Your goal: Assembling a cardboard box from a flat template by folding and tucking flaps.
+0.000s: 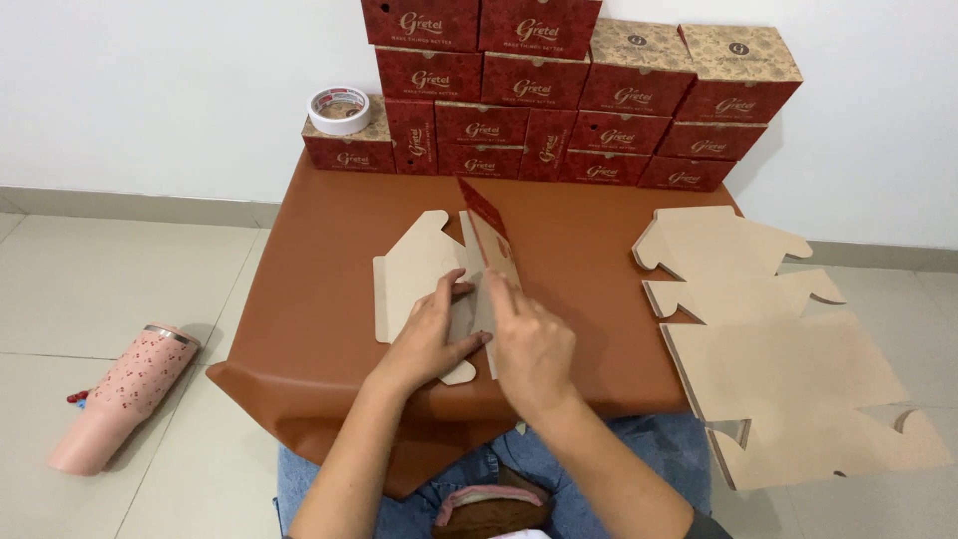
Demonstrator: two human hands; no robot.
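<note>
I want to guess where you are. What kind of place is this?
Probably a room at home used for folding boxes: a low brown table on tiled floor, stacked red boxes, flat cardboard blanks.

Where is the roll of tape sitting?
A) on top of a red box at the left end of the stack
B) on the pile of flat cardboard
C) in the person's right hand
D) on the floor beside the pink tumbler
A: the white roll of tape rests on the low red box at the stack's left end.

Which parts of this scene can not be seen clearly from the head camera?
- Cardboard blank: its middle is hidden under the left hand and right hand.
- Raised flap: its far face is turned away.
- Bag on the lap: cut off by the bottom edge.
</note>
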